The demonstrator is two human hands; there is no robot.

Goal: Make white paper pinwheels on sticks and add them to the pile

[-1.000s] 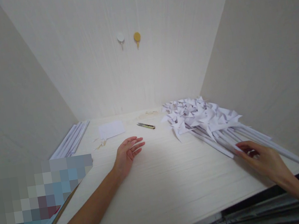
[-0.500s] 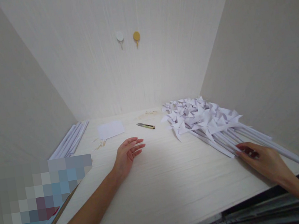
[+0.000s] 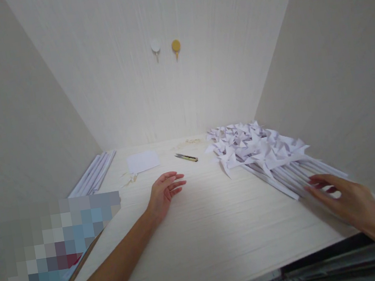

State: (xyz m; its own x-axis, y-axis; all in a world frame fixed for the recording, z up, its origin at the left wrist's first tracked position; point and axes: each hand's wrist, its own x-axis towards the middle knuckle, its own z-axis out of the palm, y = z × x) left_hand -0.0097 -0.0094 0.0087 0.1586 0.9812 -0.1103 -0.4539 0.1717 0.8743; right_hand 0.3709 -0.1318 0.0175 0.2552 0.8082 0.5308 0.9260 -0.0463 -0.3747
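Note:
My left hand [image 3: 163, 198] lies on the white tabletop [image 3: 222, 234] with its fingers loosely stretched and nothing in them. Just beyond it are thread snips [image 3: 186, 157] with a yellowish handle. On the right is a heap of white paper pinwheels [image 3: 250, 145], their rolled paper sticks [image 3: 288, 178] slanting toward me. My right hand [image 3: 349, 200] hovers at the near ends of these sticks. A gap shows between its thumb and fingers, and I see nothing held. Whether its fingertips touch a stick I cannot tell.
A white paper sheet [image 3: 143, 161] and thread scraps [image 3: 130, 179] lie beyond my left hand. Several paper tubes [image 3: 95, 173] rest along the left wall. A pixelated flat object [image 3: 72, 265] is nearer. White [image 3: 155, 46] and yellow [image 3: 176, 45] hooks hang on the back wall.
My right hand has drawn slightly right, off the stick ends, and its fingers have spread. My left hand keeps its place on the table. The whole view has shifted a little.

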